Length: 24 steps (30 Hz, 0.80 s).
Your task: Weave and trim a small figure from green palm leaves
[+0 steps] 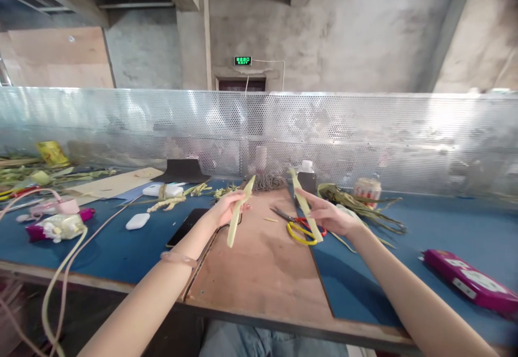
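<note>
Above the middle of the table, my left hand (231,209) pinches a flat pale-green strip (236,222) that stands nearly upright, leaning slightly right at its top. My right hand (327,214) grips a second pale-green strip (304,206), which slants down to the right. The two strips are apart. Behind and below the right strip lie scissors (298,234) with yellow and red handles, partly hidden by the strip, their blades pointing to the back left. A small strip piece (271,220) rests on the brown board (259,270) left of the scissors.
A black phone (186,227) and white earbud case (137,221) lie left of the board. Dried leaves (360,203) and a magenta pack (469,281) are at right. Grey cord (270,182) sits at the back, before a perforated metal screen (194,125). Cables hang at left.
</note>
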Each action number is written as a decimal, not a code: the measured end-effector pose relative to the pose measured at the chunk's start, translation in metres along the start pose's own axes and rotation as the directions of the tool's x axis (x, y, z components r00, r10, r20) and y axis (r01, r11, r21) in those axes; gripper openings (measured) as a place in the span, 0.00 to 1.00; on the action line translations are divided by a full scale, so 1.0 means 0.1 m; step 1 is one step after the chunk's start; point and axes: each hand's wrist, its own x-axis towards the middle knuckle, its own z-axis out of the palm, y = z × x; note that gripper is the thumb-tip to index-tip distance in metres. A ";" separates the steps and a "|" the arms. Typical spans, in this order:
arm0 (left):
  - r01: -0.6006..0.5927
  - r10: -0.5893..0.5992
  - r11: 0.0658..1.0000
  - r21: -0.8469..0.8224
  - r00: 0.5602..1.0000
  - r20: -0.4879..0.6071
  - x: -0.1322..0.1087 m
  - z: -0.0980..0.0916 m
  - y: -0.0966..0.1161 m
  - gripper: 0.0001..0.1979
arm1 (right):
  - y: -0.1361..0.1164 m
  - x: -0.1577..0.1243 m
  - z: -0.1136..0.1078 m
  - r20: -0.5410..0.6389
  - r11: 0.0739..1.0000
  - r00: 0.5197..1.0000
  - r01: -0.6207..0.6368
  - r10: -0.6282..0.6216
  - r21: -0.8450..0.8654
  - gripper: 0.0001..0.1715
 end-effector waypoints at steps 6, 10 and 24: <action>0.002 0.002 0.993 0.117 0.999 -0.034 0.05 -0.01 -0.06 0.11 | 0.07 -0.02 -0.18 -0.185 0.998 0.981 -0.041 0.050 0.054 0.42; 0.056 -0.054 0.979 0.196 0.998 -0.016 0.06 0.07 -0.13 0.13 | 0.11 0.12 0.17 -0.164 0.998 0.986 0.048 -0.041 0.039 0.44; 0.065 -0.060 0.958 0.281 0.998 -0.028 0.06 0.13 -0.14 0.15 | 0.43 0.62 0.90 0.191 0.999 0.982 0.025 -0.015 -0.046 0.50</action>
